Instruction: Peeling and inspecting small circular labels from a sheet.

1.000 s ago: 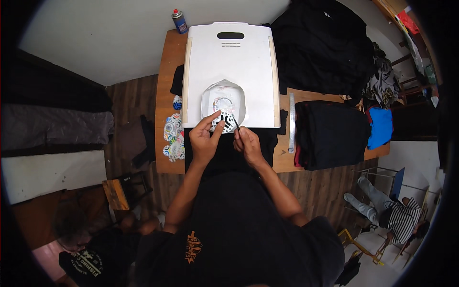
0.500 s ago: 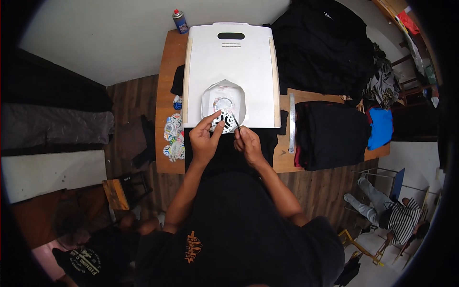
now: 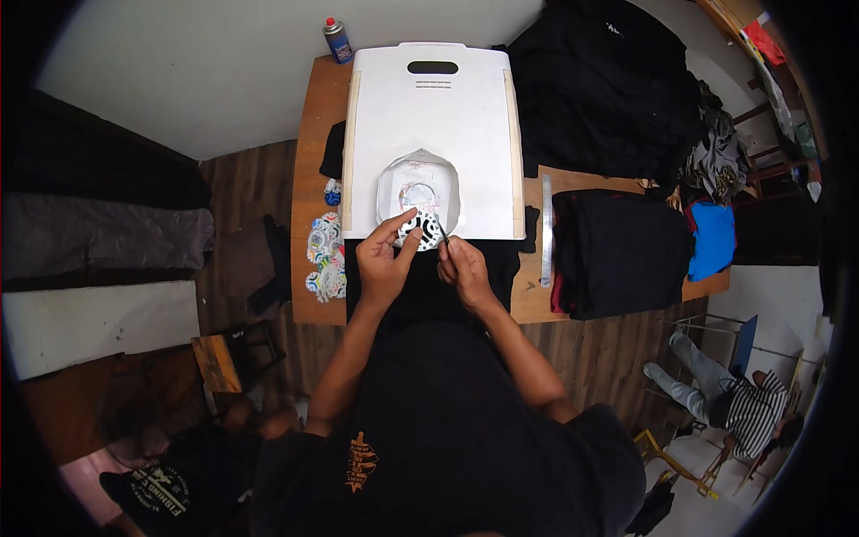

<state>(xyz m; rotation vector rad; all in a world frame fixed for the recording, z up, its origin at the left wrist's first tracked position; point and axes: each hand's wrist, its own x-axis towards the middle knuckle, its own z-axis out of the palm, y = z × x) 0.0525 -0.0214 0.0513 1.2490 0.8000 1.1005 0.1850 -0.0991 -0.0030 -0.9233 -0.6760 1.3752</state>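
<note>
Between the thumb and fingers of my left hand (image 3: pixel 385 262) is a round white disc with a black pattern (image 3: pixel 428 234), like a printed sticker or transfer. My right hand (image 3: pixel 463 268) grips a slim dark pointed tool (image 3: pixel 443 231), its tip at the disc's right edge. The tool's exact kind is too small to make out. Both hands are over the near edge of a white board (image 3: pixel 432 121). Just beyond the disc, a white-rimmed opening (image 3: pixel 455 186) in the board holds a clear round piece (image 3: pixel 418 194).
The board rests on a wooden table (image 3: pixel 315 116). Colourful round patches (image 3: pixel 327 255) lie left of it. At right are a metal ruler (image 3: pixel 547 233), folded black cloth (image 3: pixel 617 255) and a black garment pile (image 3: pixel 608 89). A spray can (image 3: pixel 337 41) stands at the far left corner. Other people are nearby.
The disc has turned and shifted slightly in my left hand, and the tool's tip has moved a little along its edge. A person at lower left has shifted slightly.
</note>
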